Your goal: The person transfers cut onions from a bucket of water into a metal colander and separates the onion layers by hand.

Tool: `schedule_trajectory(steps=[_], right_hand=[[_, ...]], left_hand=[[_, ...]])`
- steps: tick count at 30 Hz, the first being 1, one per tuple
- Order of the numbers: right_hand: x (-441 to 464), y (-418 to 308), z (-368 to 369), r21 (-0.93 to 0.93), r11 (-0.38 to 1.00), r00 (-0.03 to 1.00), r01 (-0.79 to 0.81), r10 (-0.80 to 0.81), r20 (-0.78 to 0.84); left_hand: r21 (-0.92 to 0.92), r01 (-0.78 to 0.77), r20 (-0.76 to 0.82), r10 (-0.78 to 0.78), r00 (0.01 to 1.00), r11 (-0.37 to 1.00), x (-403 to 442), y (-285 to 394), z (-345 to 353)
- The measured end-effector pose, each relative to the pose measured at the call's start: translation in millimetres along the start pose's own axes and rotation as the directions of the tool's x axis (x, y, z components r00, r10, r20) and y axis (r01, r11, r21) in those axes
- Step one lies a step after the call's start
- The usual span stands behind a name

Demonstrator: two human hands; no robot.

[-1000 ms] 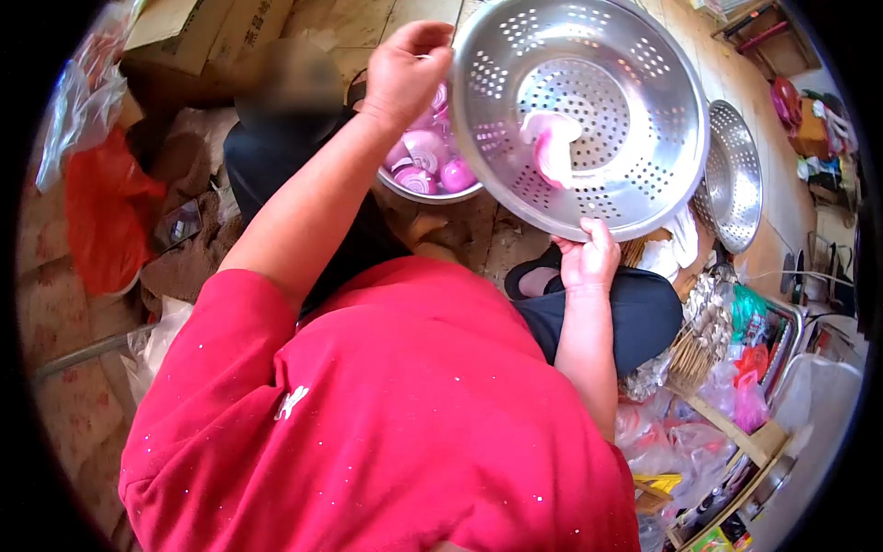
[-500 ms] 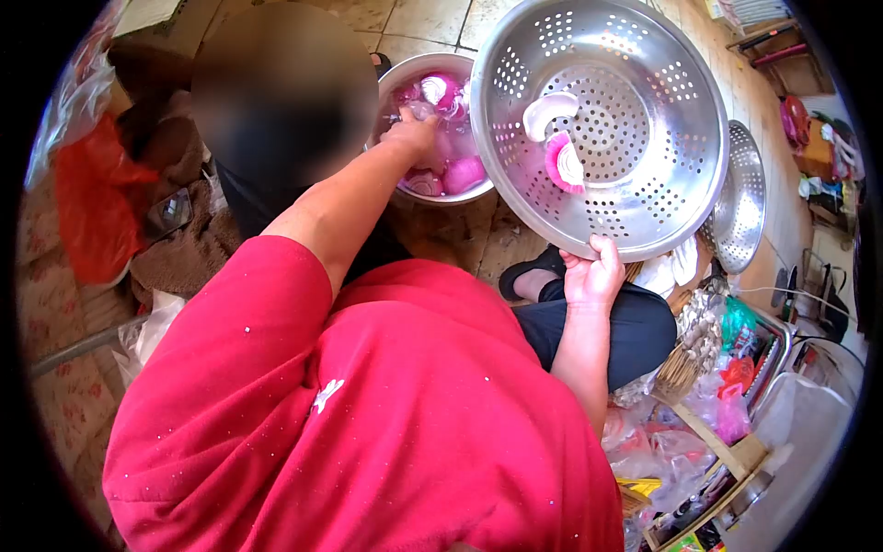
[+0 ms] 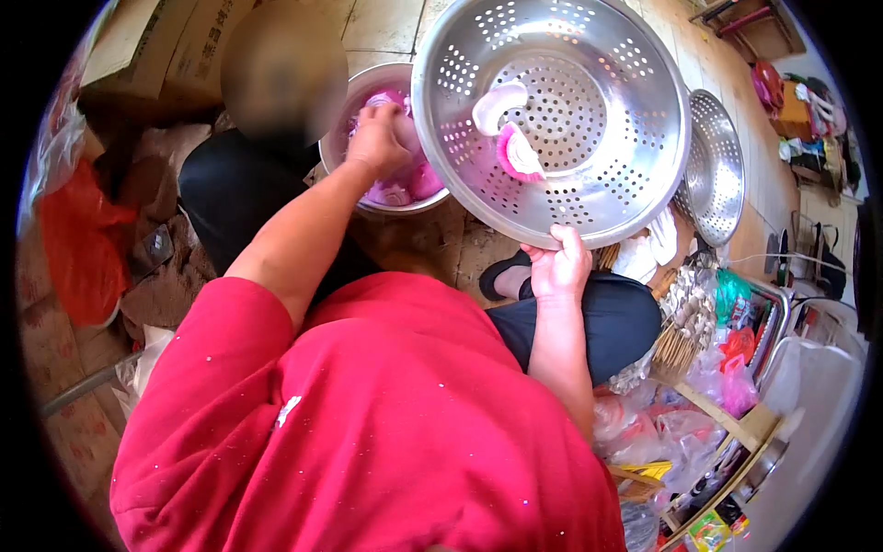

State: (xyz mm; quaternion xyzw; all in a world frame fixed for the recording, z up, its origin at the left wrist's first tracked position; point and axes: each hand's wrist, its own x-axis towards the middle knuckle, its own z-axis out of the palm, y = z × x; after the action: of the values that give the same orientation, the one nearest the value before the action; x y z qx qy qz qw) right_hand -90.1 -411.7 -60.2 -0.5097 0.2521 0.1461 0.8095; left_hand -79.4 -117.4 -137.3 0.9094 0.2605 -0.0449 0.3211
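- Okay, your left hand [image 3: 379,141] is at the bowl [image 3: 405,206], palm down, fingers loosely bent over the onions [image 3: 426,181]; can't tell if it has hold of one, fingertips unclear.
- Your right hand [image 3: 561,267] is closed on the near rim of the colander [image 3: 635,129], thumb on the inside.
- Colander is tilted, its inside facing you.
- Two onion pieces in it, left of centre: a pale one [image 3: 497,106] nearer the far rim, a pink one [image 3: 518,153] just beside it, nearer you.
- Bowl sits on the floor [image 3: 386,23]; the colander's left rim covers the bowl's right edge, contact unclear.
- Second colander [image 3: 720,175] is beyond the first one's right rim.
- Red bag [image 3: 83,248] and box [image 3: 198,55] off to your left.
- Sticks [image 3: 676,350] by your right knee.
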Motion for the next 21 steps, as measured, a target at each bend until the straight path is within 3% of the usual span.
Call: schedule_trajectory(steps=[4, 5, 7, 9, 11, 12, 16, 17, 18, 20, 21], right_hand=[[1, 1, 2, 0.022, 1.000, 1.000, -0.007, 0.007, -0.005], [1, 2, 1, 0.031, 0.999, 1.000, -0.011, 0.011, 0.000], [3, 2, 3, 0.060, 0.998, 1.000, -0.026, 0.027, -0.013], [4, 4, 0, 0.081, 0.996, 1.000, -0.026, 0.025, 0.014], [5, 3, -1, 0.098, 0.994, 0.999, -0.046, 0.045, 0.014], [6, 3, 0, 0.105, 0.993, 0.999, -0.052, 0.051, 0.007], [3, -2, 2, 0.086, 0.993, 0.997, -0.082, 0.080, 0.018], [3, -3, 3, 0.089, 0.993, 0.997, -0.075, 0.074, 0.016], [2, -3, 4, 0.095, 0.993, 0.998, -0.071, 0.070, 0.005], [1, -4, 3, 0.096, 0.993, 0.998, -0.065, 0.066, -0.004], [2, -3, 1, 0.084, 0.994, 0.997, -0.069, 0.070, -0.010]], left_hand=[[-0.145, 0.011, -0.076, -0.023, 0.997, 0.989, 23, -19, -6], [-0.306, 0.087, -0.042, -0.104, 0.994, 0.948, 19, -17, -11], [-0.675, 0.149, -0.008, -0.209, 0.978, 0.722, 9, 1, -23], [-0.769, 0.167, -0.008, -0.271, 0.963, 0.617, 0, 15, -45], [-0.902, 0.041, -0.066, -0.231, 0.971, 0.430, -6, 31, -61], [-0.932, -0.014, -0.093, -0.201, 0.975, 0.363, -5, 32, -68], [-0.908, -0.173, -0.200, -0.032, 0.979, 0.383, -26, 67, -106], [-0.839, -0.290, -0.307, 0.038, 0.951, 0.460, -27, 72, -108], [-0.840, -0.291, -0.308, 0.041, 0.951, 0.458, -32, 83, -112], [-0.642, -0.426, -0.380, 0.219, 0.899, 0.637, -45, 114, -117], [-0.637, -0.453, -0.370, 0.269, 0.889, 0.624, -45, 124, -111]])
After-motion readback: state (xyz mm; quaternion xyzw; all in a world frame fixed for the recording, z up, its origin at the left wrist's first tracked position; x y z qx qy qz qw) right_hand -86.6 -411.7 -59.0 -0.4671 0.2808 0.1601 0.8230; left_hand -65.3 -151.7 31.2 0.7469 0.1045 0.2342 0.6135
